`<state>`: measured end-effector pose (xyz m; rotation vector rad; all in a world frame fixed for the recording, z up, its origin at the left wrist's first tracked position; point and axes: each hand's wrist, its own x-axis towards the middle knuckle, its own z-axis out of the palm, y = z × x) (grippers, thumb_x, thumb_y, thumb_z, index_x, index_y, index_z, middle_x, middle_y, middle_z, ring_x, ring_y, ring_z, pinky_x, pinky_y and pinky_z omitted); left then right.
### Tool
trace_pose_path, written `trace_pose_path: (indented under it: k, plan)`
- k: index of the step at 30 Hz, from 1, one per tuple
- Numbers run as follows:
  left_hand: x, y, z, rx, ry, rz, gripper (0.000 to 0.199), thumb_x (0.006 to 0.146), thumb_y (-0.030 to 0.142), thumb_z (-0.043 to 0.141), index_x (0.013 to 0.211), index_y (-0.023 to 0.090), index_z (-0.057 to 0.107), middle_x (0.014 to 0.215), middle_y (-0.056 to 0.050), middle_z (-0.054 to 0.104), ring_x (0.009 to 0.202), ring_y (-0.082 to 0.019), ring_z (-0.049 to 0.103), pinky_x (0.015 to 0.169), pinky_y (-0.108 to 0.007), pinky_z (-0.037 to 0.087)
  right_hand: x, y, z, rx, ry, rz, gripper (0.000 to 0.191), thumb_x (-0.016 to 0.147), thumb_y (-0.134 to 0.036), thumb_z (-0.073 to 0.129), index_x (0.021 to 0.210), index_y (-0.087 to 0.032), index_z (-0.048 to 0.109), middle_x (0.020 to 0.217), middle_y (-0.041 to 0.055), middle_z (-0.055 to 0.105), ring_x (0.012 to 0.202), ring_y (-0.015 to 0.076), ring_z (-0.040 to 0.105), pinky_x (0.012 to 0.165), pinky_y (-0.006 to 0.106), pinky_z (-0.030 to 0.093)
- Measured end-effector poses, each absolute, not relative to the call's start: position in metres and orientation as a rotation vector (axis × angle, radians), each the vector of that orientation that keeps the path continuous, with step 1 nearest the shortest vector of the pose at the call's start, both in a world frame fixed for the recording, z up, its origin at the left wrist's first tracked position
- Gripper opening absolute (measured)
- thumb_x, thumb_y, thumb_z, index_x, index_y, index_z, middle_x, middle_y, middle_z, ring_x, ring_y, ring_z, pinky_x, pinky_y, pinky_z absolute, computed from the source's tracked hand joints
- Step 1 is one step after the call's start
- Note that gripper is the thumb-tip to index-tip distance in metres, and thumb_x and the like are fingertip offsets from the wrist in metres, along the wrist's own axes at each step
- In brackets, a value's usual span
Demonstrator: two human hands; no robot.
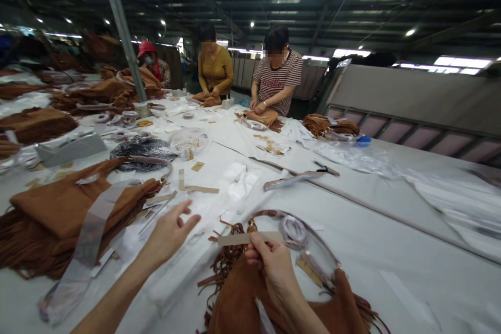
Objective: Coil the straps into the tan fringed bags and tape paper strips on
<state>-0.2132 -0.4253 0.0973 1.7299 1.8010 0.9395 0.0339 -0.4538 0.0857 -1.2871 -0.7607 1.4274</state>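
Note:
My right hand point(268, 261) pinches a flat grey-beige strip point(233, 240) between thumb and fingers, over a brown fringed handbag point(238, 292). The bag lies nearest to me, its strap point(324, 245) looped out to the right, with a roll of pale wrapping point(293, 232) inside the loop. My left hand point(172, 232) hovers above the white table, fingers apart and holding nothing. Beside it on the left rests a second brown fringed handbag point(66, 203) with a translucent plastic strip point(96, 224) across it. Another beige strip point(201, 189) lies beyond my left hand.
Two people point(215, 68) point(279, 75) work on brown bags across the table point(364, 209); a third person in a red hat point(154, 65) is farther left. A metal post point(123, 31) rises at the back left. Yellow-handled scissors point(144, 123) and a long dark strip point(352, 201) lie on the table.

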Motion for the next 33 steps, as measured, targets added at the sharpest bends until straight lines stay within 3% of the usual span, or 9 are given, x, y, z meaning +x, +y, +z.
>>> trace_pose_path:
  k: [5, 9, 11, 13, 16, 21, 24, 27, 33]
  plan:
    - [-0.136, -0.438, 0.086, 1.729, 1.177, 0.61, 0.034, 0.087, 0.042, 0.042, 0.076, 0.016, 0.063, 0.061, 0.002, 0.059, 0.059, -0.014, 0.053, 0.057, -0.022, 0.038, 0.051, -0.472, 0.091, -1.368, -0.948, 1.389, 0.051, 0.067, -0.057, 0.072, 0.091, -0.012, 0.068, 0.074, 0.0084, 0.068, 0.062, 0.0187, 0.063, 0.057, 0.029, 0.05]
    - [-0.105, -0.433, 0.086, 1.986, 1.083, 0.539, 0.028, 0.086, 0.031, 0.045, 0.067, 0.019, 0.061, 0.063, 0.002, 0.061, 0.062, -0.013, 0.054, 0.059, -0.022, 0.034, 0.101, -0.482, 0.104, -1.609, -1.3, 0.695, 0.063, 0.07, -0.045, 0.07, 0.125, -0.018, 0.056, 0.112, 0.0117, 0.065, 0.103, 0.0273, 0.059, 0.088, 0.038, 0.047]
    - [-0.092, -0.429, 0.086, 2.083, 0.987, 0.48, 0.026, 0.086, 0.028, 0.046, 0.069, 0.019, 0.063, 0.066, 0.001, 0.063, 0.064, -0.013, 0.056, 0.06, -0.022, 0.034, 0.117, -0.487, 0.106, -1.638, -1.569, 0.569, 0.042, 0.073, -0.039, 0.067, 0.11, -0.021, 0.065, 0.106, 0.0089, 0.067, 0.098, 0.026, 0.06, 0.086, 0.036, 0.045]
    - [-0.075, -0.424, 0.085, 2.159, 0.912, 0.453, 0.027, 0.087, 0.028, 0.046, 0.068, 0.019, 0.064, 0.067, 0.0, 0.064, 0.064, -0.013, 0.056, 0.061, -0.022, 0.035, 0.126, -0.491, 0.1, -1.647, -1.793, 0.658, 0.018, 0.079, -0.035, 0.059, 0.077, -0.02, 0.07, 0.076, 0.0042, 0.069, 0.073, 0.0202, 0.061, 0.069, 0.03, 0.044]
    - [-0.047, -0.407, 0.081, 2.234, 0.837, 0.474, 0.029, 0.088, 0.031, 0.047, 0.069, 0.018, 0.065, 0.067, -0.001, 0.064, 0.065, -0.014, 0.056, 0.063, -0.022, 0.037, 0.137, -0.491, 0.083, -1.715, -1.763, 0.749, 0.037, 0.085, -0.036, 0.05, 0.054, -0.019, 0.059, 0.053, 0.0008, 0.059, 0.053, 0.0143, 0.051, 0.053, 0.025, 0.034]
    - [0.002, -0.353, 0.072, 2.276, 1.186, 0.738, 0.028, 0.091, 0.035, 0.046, 0.089, 0.018, 0.067, 0.091, -0.006, 0.067, 0.091, -0.019, 0.059, 0.085, -0.028, 0.042, 0.17, -0.476, 0.06, -1.877, -1.082, 0.996, 0.033, 0.081, -0.044, 0.049, 0.067, -0.018, 0.061, 0.051, 0.0013, 0.059, 0.044, 0.0135, 0.051, 0.042, 0.023, 0.035]
    - [0.035, -0.326, 0.066, 2.389, 1.411, 0.531, 0.033, 0.089, 0.041, 0.048, 0.102, 0.016, 0.065, 0.105, -0.011, 0.065, 0.105, -0.026, 0.056, 0.092, -0.036, 0.041, 0.182, -0.462, 0.057, -1.843, -0.816, 1.088, 0.028, 0.078, -0.042, 0.052, 0.067, -0.017, 0.06, 0.05, 0.0008, 0.058, 0.041, 0.0114, 0.05, 0.039, 0.021, 0.035]
    - [0.062, -0.311, 0.056, 2.47, 1.426, 0.16, 0.037, 0.084, 0.042, 0.051, 0.105, 0.014, 0.064, 0.108, -0.015, 0.064, 0.106, -0.031, 0.056, 0.088, -0.041, 0.045, 0.184, -0.447, 0.058, -1.895, -0.735, 1.144, 0.025, 0.078, -0.035, 0.049, 0.061, -0.018, 0.056, 0.043, -0.0011, 0.053, 0.036, 0.0094, 0.046, 0.035, 0.018, 0.03]
    - [0.078, -0.295, 0.031, 2.502, 1.314, -0.037, 0.031, 0.07, 0.017, 0.059, 0.101, 0.015, 0.065, 0.106, -0.013, 0.065, 0.097, -0.026, 0.062, 0.081, -0.032, 0.049, 0.186, -0.425, 0.057, -1.976, -0.73, 1.255, 0.021, 0.075, -0.021, 0.049, 0.056, -0.017, 0.057, 0.04, -0.0017, 0.05, 0.033, 0.0087, 0.043, 0.034, 0.018, 0.028]
